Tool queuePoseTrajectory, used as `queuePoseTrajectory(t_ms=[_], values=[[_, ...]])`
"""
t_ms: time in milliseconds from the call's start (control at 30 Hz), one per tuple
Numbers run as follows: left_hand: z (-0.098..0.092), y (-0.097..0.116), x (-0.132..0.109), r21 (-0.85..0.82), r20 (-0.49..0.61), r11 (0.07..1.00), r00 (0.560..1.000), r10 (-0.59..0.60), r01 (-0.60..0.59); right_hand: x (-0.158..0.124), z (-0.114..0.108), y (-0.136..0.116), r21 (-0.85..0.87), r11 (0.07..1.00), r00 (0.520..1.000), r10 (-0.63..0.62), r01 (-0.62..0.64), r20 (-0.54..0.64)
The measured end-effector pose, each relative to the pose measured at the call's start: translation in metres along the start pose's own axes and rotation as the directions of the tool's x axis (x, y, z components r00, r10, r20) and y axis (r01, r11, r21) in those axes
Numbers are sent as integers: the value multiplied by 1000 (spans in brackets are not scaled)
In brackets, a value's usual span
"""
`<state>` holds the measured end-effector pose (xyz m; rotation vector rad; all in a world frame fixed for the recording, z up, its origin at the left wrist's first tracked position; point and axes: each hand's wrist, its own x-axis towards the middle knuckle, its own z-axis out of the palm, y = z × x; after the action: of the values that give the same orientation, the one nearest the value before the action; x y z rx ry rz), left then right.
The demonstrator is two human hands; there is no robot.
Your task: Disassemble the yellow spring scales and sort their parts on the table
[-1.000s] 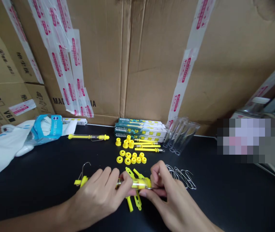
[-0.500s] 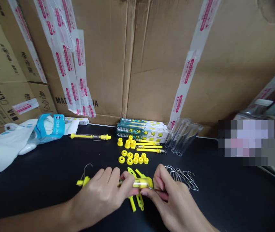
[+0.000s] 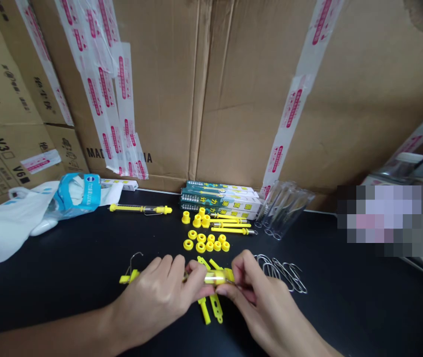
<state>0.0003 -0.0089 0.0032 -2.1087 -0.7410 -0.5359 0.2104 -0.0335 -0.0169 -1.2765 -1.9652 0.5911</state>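
Both my hands meet low in the middle of the black table [image 3: 66, 258]. My left hand [image 3: 159, 297] is closed round a clear tube with yellow parts [image 3: 213, 278], a spring scale lying sideways. A yellow end and a wire hook [image 3: 131, 270] stick out past my left knuckles. My right hand [image 3: 256, 292] pinches the tube's right yellow end with thumb and fingers. Loose yellow strips [image 3: 211, 307] lie under the tube.
Behind the hands lie several yellow rings and caps [image 3: 206, 243], yellow rods [image 3: 231, 225], green boxes [image 3: 220, 201], clear tubes [image 3: 283, 210] and a finished scale [image 3: 140, 209]. Wire hooks [image 3: 281, 272] lie at right. A white bag [image 3: 18, 223] sits left. Cardboard boxes [image 3: 233, 99] wall the back.
My right hand has slid slightly left along the tube's end, with its fingers closed tighter over the yellow cap. The left hand keeps its hold. The camera has shifted slightly.
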Motion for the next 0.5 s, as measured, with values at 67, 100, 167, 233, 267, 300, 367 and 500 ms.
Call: queuePoseTrajectory(t_ms=[67, 100, 167, 233, 267, 300, 367, 500], values=[[1, 0, 0, 7, 12, 1000, 1000, -6, 6, 0, -1, 2, -54, 998, 1000, -23, 23, 5], [2, 0, 0, 9, 15, 1000, 1000, -7, 7, 0, -3, 2, -108, 993, 999, -43, 42, 0], [3, 0, 0, 7, 14, 1000, 1000, -8, 8, 0, -7, -1, -246, 965, 995, -97, 96, 5], [3, -1, 1, 9, 9, 1000, 1000, -9, 9, 1, -12, -6, -366, 916, 986, -166, 166, 32], [3, -1, 1, 11, 4, 1000, 1000, -8, 8, 1, -15, -9, -406, 890, 977, -204, 209, 55], [3, -1, 1, 12, 0, 1000, 1000, -7, 7, 2, -16, -11, -429, 867, 966, -245, 255, 80], [3, -1, 1, 9, -8, 1000, 1000, -4, 4, 3, -18, -14, -426, 857, 956, -274, 290, 100], [2, -1, 1, -19, -5, 1000, 1000, 1, -2, 4, -18, -10, -304, 939, 987, -150, 159, 55]])
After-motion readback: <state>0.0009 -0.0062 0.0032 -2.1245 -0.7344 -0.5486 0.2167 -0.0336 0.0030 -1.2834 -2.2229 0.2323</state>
